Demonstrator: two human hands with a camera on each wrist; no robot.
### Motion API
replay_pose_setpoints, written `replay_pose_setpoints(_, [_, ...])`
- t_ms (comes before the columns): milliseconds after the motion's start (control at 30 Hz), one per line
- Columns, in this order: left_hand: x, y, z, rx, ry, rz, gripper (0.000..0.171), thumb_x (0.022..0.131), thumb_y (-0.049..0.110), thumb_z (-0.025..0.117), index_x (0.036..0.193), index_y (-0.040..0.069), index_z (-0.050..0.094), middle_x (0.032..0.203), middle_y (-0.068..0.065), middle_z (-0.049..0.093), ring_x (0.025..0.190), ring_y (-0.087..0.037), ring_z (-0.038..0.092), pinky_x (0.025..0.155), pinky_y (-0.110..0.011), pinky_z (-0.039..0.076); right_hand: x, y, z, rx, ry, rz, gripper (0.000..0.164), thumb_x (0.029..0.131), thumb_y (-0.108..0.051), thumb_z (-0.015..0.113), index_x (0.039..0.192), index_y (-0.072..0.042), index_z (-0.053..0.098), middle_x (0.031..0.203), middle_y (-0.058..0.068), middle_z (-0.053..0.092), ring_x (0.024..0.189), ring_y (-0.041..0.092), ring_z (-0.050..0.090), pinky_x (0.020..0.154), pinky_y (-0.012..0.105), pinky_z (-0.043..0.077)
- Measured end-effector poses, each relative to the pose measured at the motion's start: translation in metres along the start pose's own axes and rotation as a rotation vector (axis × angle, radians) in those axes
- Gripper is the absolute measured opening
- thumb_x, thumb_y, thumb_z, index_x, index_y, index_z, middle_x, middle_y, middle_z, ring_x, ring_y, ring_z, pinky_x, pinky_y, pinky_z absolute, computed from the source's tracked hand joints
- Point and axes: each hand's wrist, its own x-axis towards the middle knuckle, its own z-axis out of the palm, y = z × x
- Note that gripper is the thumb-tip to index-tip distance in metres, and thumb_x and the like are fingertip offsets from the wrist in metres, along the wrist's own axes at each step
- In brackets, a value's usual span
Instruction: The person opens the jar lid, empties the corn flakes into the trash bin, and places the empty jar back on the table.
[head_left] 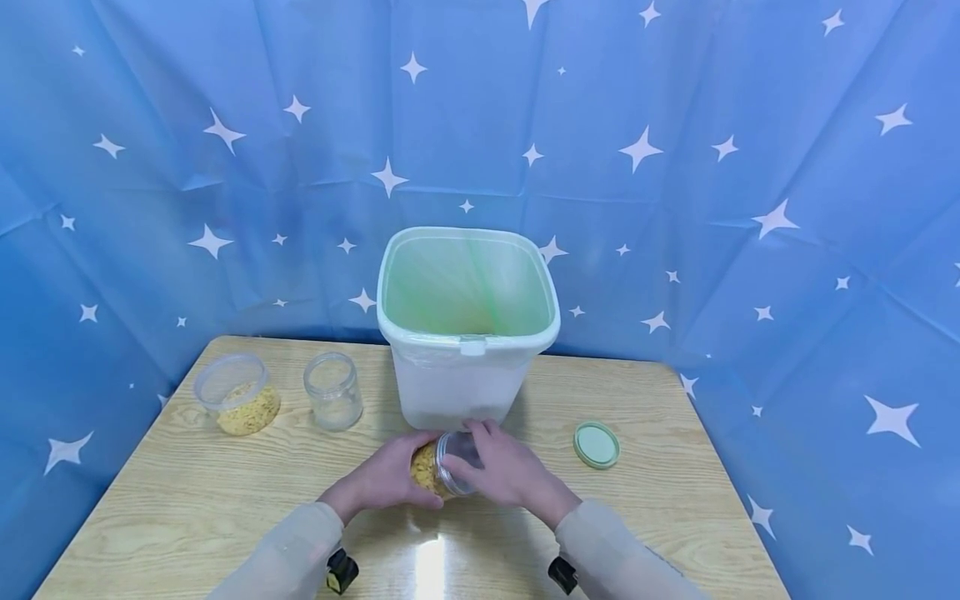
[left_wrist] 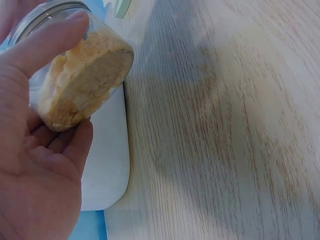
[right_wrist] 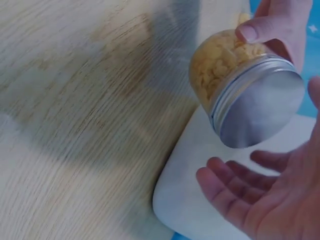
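A clear jar (head_left: 424, 468) of yellow flakes lies tilted on its side in my left hand (head_left: 384, 475), off the table and in front of the bin. In the left wrist view, the thumb and fingers curl round the jar's body (left_wrist: 85, 82), with the base facing the camera. A flat silver lid (right_wrist: 262, 107) covers the jar's mouth. Beside that lid is my right hand (head_left: 504, 468); the right wrist view shows its fingers (right_wrist: 235, 187) spread and loosely bent, apart from the lid.
A pale bin (head_left: 465, 379) with a liner stands at the back of the wooden table (head_left: 225, 517). To its left are an uncapped clear jar (head_left: 333, 396) and a wide clear tub (head_left: 240, 400) holding yellow bits. A round green lid (head_left: 597, 445) lies at right.
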Motion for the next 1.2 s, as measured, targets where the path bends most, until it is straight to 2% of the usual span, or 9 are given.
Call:
replay_pose_setpoints(200, [0.001,0.002,0.001,0.003,0.009,0.016,0.085,0.068,0.034,0.088,0.141,0.017,0.048,0.124,0.003,0.06,0.101,-0.013,0.058,0.082,-0.026,0.05,0.001,-0.001,0.004,0.034,-0.011,0.086,0.082,0.09,-0.071,0.042,0.138,-0.004,0.047,0.129,0.018,0.059,0.113,0.032,0.061,0.089,0.048,0.052])
replay_pose_setpoints(467, [0.001,0.004,0.003,0.004,0.021,0.02,0.083,0.066,0.03,0.088,0.139,0.02,0.05,0.122,0.006,0.061,0.098,-0.01,0.059,0.081,-0.024,0.051,0.001,0.001,0.006,0.086,-0.066,0.097,0.085,0.083,-0.075,0.051,0.134,-0.007,0.047,0.117,0.008,0.064,0.097,0.019,0.062,0.075,0.034,0.051])
replay_pose_setpoints(600, [0.001,0.004,0.003,0.002,0.02,0.025,0.082,0.066,0.03,0.088,0.138,0.021,0.051,0.12,0.007,0.061,0.099,-0.01,0.059,0.081,-0.024,0.051,0.0,0.002,0.006,0.121,-0.063,0.056,0.08,0.082,-0.069,0.06,0.134,-0.009,0.047,0.116,0.006,0.062,0.098,0.017,0.061,0.075,0.032,0.051])
replay_pose_setpoints(733, [0.001,0.005,0.002,0.002,0.024,0.019,0.085,0.065,0.031,0.089,0.14,0.021,0.049,0.122,0.008,0.061,0.101,-0.011,0.059,0.083,-0.024,0.05,0.001,0.005,0.005,0.131,-0.051,-0.034,0.079,0.079,-0.062,0.068,0.139,-0.015,0.046,0.124,0.003,0.059,0.107,0.018,0.059,0.085,0.036,0.051])
replay_pose_setpoints(900, [0.0,0.004,0.001,0.021,0.035,0.015,0.092,0.064,0.032,0.089,0.144,0.02,0.046,0.128,0.006,0.059,0.107,-0.013,0.057,0.09,-0.028,0.049,0.0,0.009,0.001,0.097,-0.064,-0.141,0.085,0.075,-0.047,0.08,0.147,-0.025,0.039,0.138,0.005,0.051,0.121,0.02,0.053,0.097,0.041,0.049])
replay_pose_setpoints(967, [-0.001,0.003,0.001,0.028,0.037,0.016,0.092,0.064,0.033,0.089,0.144,0.02,0.045,0.128,0.005,0.059,0.108,-0.014,0.057,0.09,-0.029,0.049,0.0,0.009,0.001,0.085,-0.074,-0.163,0.089,0.073,-0.039,0.083,0.148,-0.026,0.037,0.141,0.008,0.048,0.123,0.023,0.052,0.098,0.043,0.049])
replay_pose_setpoints(1033, [0.0,0.003,0.001,0.028,0.036,0.019,0.09,0.064,0.035,0.089,0.142,0.019,0.047,0.126,0.006,0.06,0.107,-0.013,0.057,0.088,-0.028,0.049,0.001,0.01,0.0,0.081,-0.076,-0.173,0.095,0.071,-0.038,0.085,0.15,-0.024,0.034,0.145,0.01,0.044,0.127,0.025,0.051,0.1,0.045,0.048])
replay_pose_setpoints(1133, [0.001,0.003,0.002,0.021,0.031,0.026,0.089,0.064,0.036,0.089,0.141,0.018,0.048,0.126,0.005,0.06,0.105,-0.013,0.058,0.086,-0.027,0.05,0.001,0.008,0.0,0.094,-0.076,-0.118,0.093,0.079,-0.05,0.075,0.153,-0.018,0.029,0.149,0.015,0.04,0.128,0.029,0.05,0.102,0.048,0.047])
replay_pose_setpoints(1200, [0.001,0.002,0.002,0.022,0.029,0.029,0.088,0.065,0.036,0.089,0.14,0.018,0.048,0.125,0.004,0.06,0.104,-0.013,0.058,0.085,-0.027,0.05,0.001,0.007,0.0,0.085,-0.068,-0.043,0.085,0.088,-0.061,0.059,0.152,-0.014,0.029,0.148,0.016,0.043,0.128,0.032,0.052,0.102,0.049,0.047])
